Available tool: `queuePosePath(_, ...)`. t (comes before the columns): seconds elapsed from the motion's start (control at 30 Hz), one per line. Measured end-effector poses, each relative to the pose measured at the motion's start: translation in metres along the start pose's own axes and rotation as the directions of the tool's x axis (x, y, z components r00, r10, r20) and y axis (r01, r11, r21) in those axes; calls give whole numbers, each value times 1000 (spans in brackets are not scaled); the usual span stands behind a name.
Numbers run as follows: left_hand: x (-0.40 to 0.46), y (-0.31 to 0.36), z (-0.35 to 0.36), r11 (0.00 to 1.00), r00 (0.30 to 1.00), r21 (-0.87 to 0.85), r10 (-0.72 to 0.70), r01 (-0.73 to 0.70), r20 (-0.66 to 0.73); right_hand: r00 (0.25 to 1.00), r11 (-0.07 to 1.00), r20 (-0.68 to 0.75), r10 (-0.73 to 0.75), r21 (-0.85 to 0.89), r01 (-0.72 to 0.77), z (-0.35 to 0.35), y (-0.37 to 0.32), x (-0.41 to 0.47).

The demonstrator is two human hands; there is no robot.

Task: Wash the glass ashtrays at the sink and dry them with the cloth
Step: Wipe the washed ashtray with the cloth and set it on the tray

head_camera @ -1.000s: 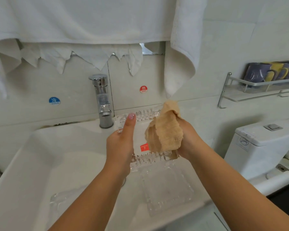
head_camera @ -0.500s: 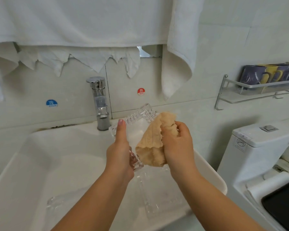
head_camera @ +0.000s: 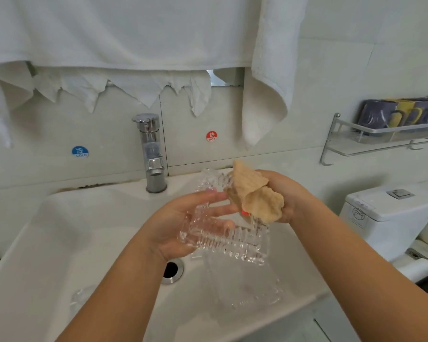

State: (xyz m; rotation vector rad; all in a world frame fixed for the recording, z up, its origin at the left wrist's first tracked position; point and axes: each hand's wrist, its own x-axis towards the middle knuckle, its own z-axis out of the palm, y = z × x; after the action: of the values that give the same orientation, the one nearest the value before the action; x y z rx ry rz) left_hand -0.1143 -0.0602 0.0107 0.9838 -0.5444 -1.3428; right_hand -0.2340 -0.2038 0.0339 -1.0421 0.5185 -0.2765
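Three clear ribbed glass ashtrays were counted at the white ceramic sink point(head_camera: 59, 230): a small one point(head_camera: 80, 296) lay low in the basin at the left, a square one point(head_camera: 223, 218) was held above the drain point(head_camera: 171, 270), and a third, flat one point(head_camera: 247, 290) rested in the basin beneath it. A single chrome tap point(head_camera: 152, 154) stood at the back rim, between a blue cold sticker point(head_camera: 80, 152) and a red hot sticker point(head_camera: 211, 136). The held ashtray was cradled by the left hand point(head_camera: 181, 225), fingers nearly straight and spread beneath the glass. One crumpled beige cloth point(head_camera: 255, 196) was bunched in the right hand point(head_camera: 282, 196), whose fingers were curled closed round it, and was pressed against the ashtray's far right corner. White towels point(head_camera: 134, 33) hung above. On a metal wall shelf point(head_camera: 381, 134) at the right several purple and yellow mugs point(head_camera: 400, 114) were lined up, their number unclear.
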Motion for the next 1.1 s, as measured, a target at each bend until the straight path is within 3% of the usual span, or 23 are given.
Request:
queuePosePath(0.17,1,-3,4,992,991,-27,119,-121,-57,990,989,-39,-139,46,140,2,9,11)
queuePosePath(0.3,4,-4,6,975,974,-36,215,-218,-67,897,918,-251,-363,-262,298,1,24,9)
queuePosePath(0.5,8,-10,3,951,949,100,301,-291,-99,877,805,-225,-425,-537,252,-2,41,4)
queuePosePath(0.63,10,-10,0,951,942,109,304,-291,-143,826,673,-348,-444,-737,51,-5,42,5)
queuePosePath(0.77,9,-10,1,943,934,136,324,-305,-152,822,743,-378,-425,-665,79,-6,42,11)
queuePosePath(1.0,7,-7,4,934,909,-2,347,-357,-232,875,779,-144,-462,-538,322,12,64,-6)
queuePosePath(1.1,6,-8,9,918,896,-41,374,-395,-239,875,880,-226,-428,-326,346,16,63,-5)
